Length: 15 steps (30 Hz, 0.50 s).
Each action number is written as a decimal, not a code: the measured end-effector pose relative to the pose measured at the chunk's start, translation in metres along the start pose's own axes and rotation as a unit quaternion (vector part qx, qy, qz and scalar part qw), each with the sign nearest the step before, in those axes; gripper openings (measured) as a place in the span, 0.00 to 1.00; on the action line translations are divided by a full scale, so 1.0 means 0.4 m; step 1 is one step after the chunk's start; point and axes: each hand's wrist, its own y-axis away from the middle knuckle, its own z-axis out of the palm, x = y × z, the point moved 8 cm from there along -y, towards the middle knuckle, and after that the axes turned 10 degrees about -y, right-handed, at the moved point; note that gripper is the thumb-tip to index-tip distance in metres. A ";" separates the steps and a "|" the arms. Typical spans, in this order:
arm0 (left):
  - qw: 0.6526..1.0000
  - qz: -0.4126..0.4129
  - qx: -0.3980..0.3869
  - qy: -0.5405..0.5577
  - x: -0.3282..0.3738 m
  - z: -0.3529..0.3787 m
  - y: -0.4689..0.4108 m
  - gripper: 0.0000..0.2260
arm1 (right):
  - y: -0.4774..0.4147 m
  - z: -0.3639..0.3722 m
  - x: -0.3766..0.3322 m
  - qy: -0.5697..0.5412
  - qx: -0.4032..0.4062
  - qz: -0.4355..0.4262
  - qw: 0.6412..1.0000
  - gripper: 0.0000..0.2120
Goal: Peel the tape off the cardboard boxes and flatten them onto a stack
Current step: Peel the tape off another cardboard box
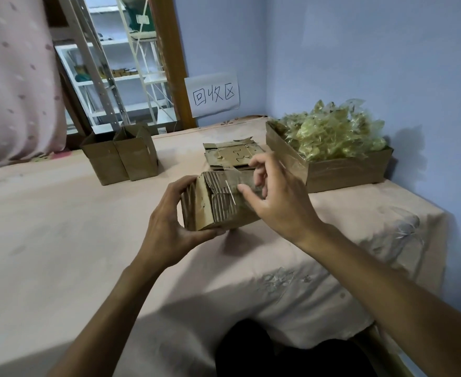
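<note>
A small taped cardboard box [218,205] is held just above the table in the middle of the view. My left hand [175,221] grips its left end, thumb under the near edge. My right hand [275,197] is on its right top, thumb and forefinger pinching at the clear tape [234,176] that crosses the lid. Right behind it lies a stack of flattened boxes [232,156]. Two upright open cardboard boxes [120,159] stand at the back left.
A wide cardboard tray [340,172] heaped with crumpled peeled tape [332,131] sits at the back right by the blue wall. A pink cloth [60,240] covers the table. A paper sign [213,95] hangs on the wall; the table's right edge drops off near my right arm.
</note>
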 end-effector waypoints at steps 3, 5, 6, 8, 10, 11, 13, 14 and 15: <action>1.000 -0.015 0.004 0.018 -0.017 -0.008 0.012 0.45 | -0.015 0.036 -0.026 0.017 -0.027 -0.036 0.999 0.05; 0.999 -0.027 0.011 0.036 -0.032 -0.015 0.020 0.45 | -0.023 0.064 -0.035 0.008 -0.053 -0.043 0.998 0.03; 0.998 -0.037 0.015 0.049 -0.041 -0.018 0.024 0.45 | -0.027 0.077 -0.037 -0.003 -0.065 -0.035 0.997 0.06; 0.995 -0.063 0.025 0.077 -0.064 -0.025 0.035 0.45 | -0.036 0.108 -0.043 -0.005 -0.098 -0.022 0.995 0.12; 0.990 -0.091 0.036 0.100 -0.090 -0.029 0.048 0.46 | -0.046 0.145 -0.053 0.020 -0.135 -0.026 0.990 0.17; 0.988 -0.103 0.040 0.111 -0.103 -0.029 0.055 0.46 | -0.051 0.162 -0.056 0.029 -0.151 -0.025 0.988 0.18; 0.983 -0.123 0.048 0.129 -0.123 -0.030 0.070 0.46 | -0.062 0.188 -0.064 0.029 -0.166 -0.020 0.986 0.15; 0.980 -0.132 0.053 0.136 -0.134 -0.033 0.078 0.46 | -0.069 0.200 -0.071 0.026 -0.168 -0.021 0.985 0.13; 0.978 -0.140 0.056 0.143 -0.142 -0.034 0.085 0.46 | -0.075 0.209 -0.076 0.025 -0.167 -0.022 0.985 0.10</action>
